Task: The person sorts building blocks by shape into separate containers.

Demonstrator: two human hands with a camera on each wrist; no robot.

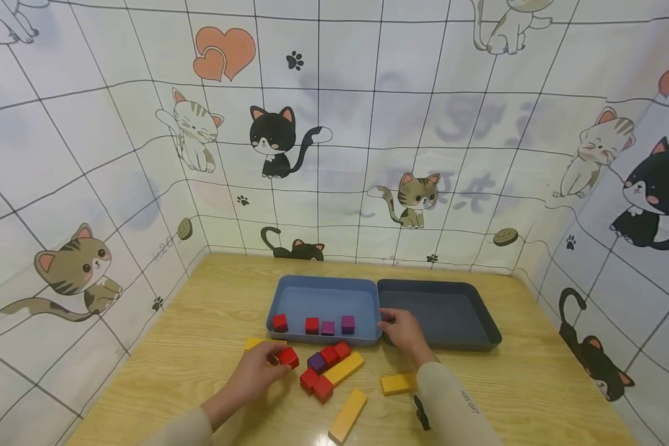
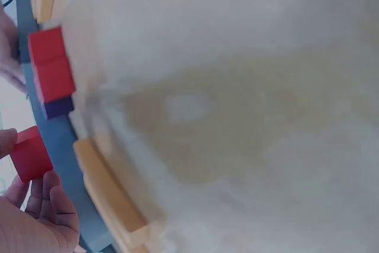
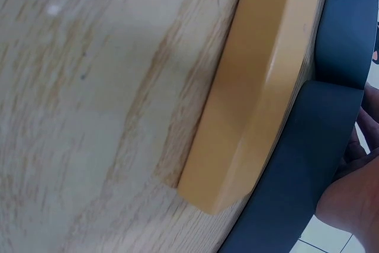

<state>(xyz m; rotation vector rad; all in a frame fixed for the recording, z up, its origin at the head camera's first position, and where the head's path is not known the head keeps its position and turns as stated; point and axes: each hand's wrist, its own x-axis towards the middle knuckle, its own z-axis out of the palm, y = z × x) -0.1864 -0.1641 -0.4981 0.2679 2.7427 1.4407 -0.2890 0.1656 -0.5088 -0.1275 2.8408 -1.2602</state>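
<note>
- The left hand (image 1: 256,375) pinches a red cube (image 1: 288,358) between thumb and fingers, just near of the blue tray (image 1: 323,300); arm from near left.
- The right hand (image 1: 407,334) has fingers at that tray's right rim; pinching or not, I cannot tell.
- Its wrist crosses the near edge of the dark tray (image 1: 451,313).

From my head, one view faces forward and down across the counter (image 1: 189,334); close in, my two wrist views lie tipped sideways, both sharing the blue tray (image 1: 312,297) and dark tray (image 1: 451,310).
</note>
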